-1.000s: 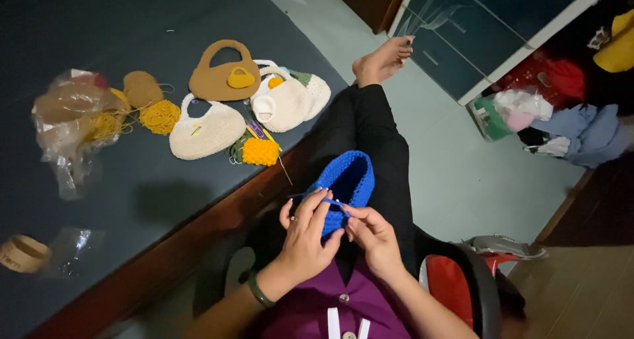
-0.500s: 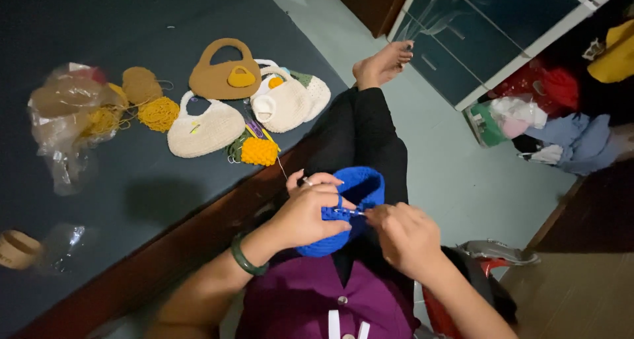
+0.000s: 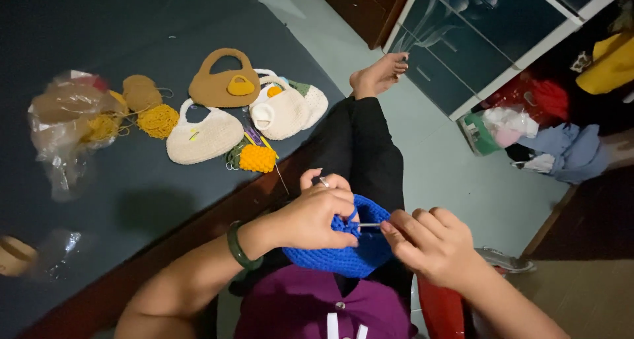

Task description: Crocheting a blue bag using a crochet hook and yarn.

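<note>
Two bare hands meet over a rounded bright-blue crocheted yarn piece (image 3: 360, 253) in the person's lap. The left hand (image 3: 316, 217) has its fingers curled closed over the piece's upper edge, pinching the fabric. The right hand (image 3: 429, 245) is closed, fingertips gripping a thin silvery crochet hook (image 3: 368, 225) whose tip points into the edge just beside the left fingertips. To work this stitch well, the left fingers should probably keep the edge taut right at the hook's tip, with small wrist turns from the right. The piece looks dense, cup-shaped and evenly ribbed, bulging below the left fingers.
</note>
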